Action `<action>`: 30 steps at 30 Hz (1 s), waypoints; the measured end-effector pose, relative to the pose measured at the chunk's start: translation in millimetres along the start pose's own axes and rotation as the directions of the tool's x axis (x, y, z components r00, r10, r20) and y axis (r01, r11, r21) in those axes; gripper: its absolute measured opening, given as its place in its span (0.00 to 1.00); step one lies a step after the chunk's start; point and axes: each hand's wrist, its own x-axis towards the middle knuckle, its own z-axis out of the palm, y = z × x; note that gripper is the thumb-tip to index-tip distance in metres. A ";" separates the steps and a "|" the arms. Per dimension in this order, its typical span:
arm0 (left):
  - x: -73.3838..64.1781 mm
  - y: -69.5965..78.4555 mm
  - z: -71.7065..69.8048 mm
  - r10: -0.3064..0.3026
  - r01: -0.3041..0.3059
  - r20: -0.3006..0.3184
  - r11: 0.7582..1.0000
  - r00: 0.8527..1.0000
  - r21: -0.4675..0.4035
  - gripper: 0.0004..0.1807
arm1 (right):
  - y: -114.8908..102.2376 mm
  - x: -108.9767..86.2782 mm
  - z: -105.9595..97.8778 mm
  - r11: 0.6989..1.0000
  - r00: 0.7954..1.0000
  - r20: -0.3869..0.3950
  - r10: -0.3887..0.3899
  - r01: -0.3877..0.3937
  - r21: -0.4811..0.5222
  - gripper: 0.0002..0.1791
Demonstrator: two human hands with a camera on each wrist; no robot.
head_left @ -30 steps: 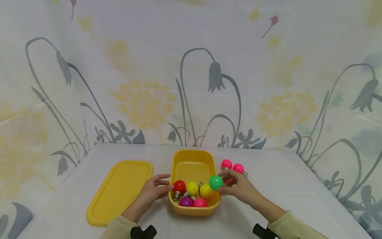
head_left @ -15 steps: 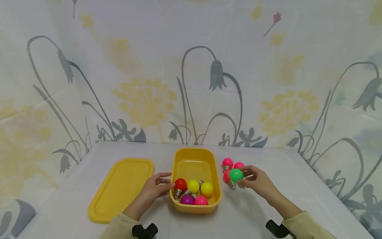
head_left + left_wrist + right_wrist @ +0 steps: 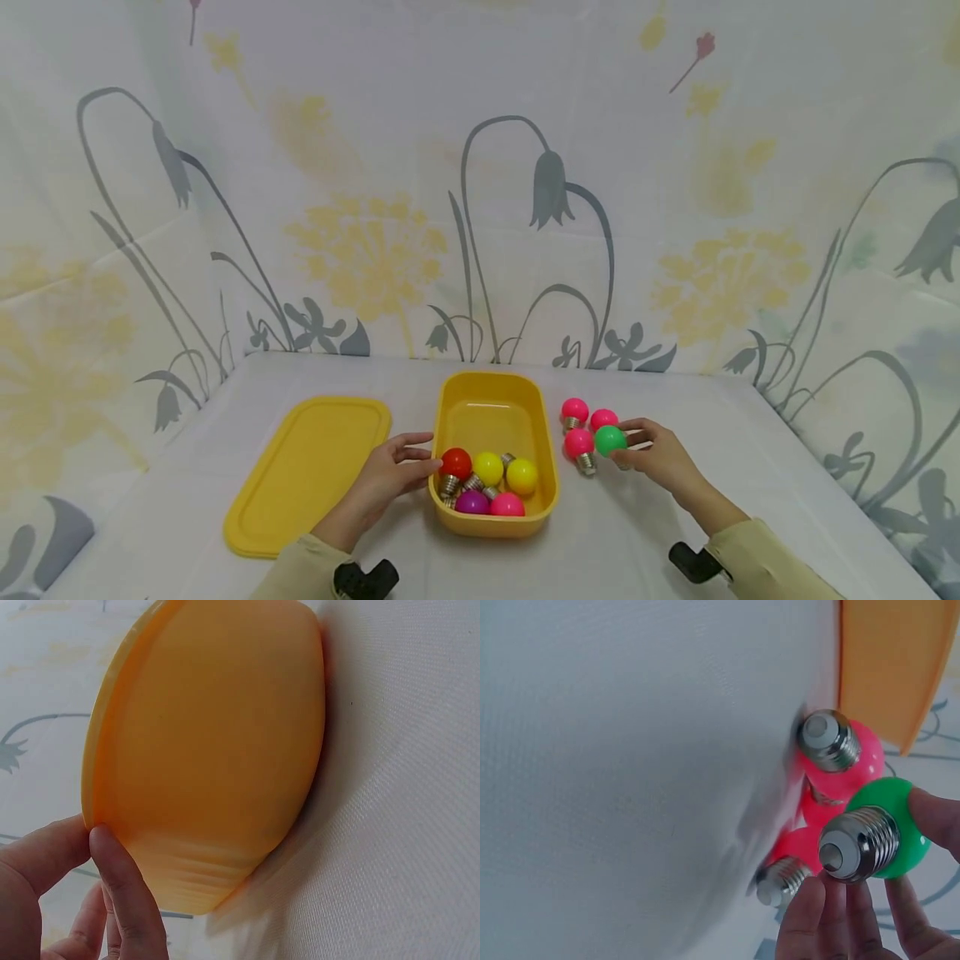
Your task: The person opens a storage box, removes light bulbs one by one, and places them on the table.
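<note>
My left hand pinches the left rim of a yellow plastic box between thumb and finger; the left wrist view shows the thumb and a fingertip at the box's rim. Inside the box's near half lie several light bulbs: a red bulb, two yellow ones, a purple bulb and a pink one. To the right of the box, my right hand holds a green light bulb by its globe. Its metal screw base faces the right wrist camera. Three pink bulbs lie right beside it.
A yellow lid lies flat on the white-covered table, left of the box. Behind the table hangs a flower-patterned cloth.
My right hand has carried the green bulb from above the box's right edge out to the right, down beside the pink bulbs. My left hand stays at the box rim.
</note>
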 end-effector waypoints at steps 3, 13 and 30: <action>0.8 0.1 -0.2 -0.001 0.001 0.001 1.000 1.000 0.000 0.28 | 3.5 4.2 -0.4 1.000 1.000 0.003 0.015 -0.015 -0.007 0.29; 0.4 0.8 0.4 0.001 -0.001 0.000 1.000 1.000 0.008 0.27 | 13.4 15.8 3.0 0.997 0.998 0.020 0.068 -0.067 -0.049 0.28; 0.7 -0.2 1.3 0.008 -0.008 -0.008 1.000 1.000 0.019 0.28 | 15.7 19.3 2.8 0.994 0.996 0.037 0.083 -0.080 -0.078 0.27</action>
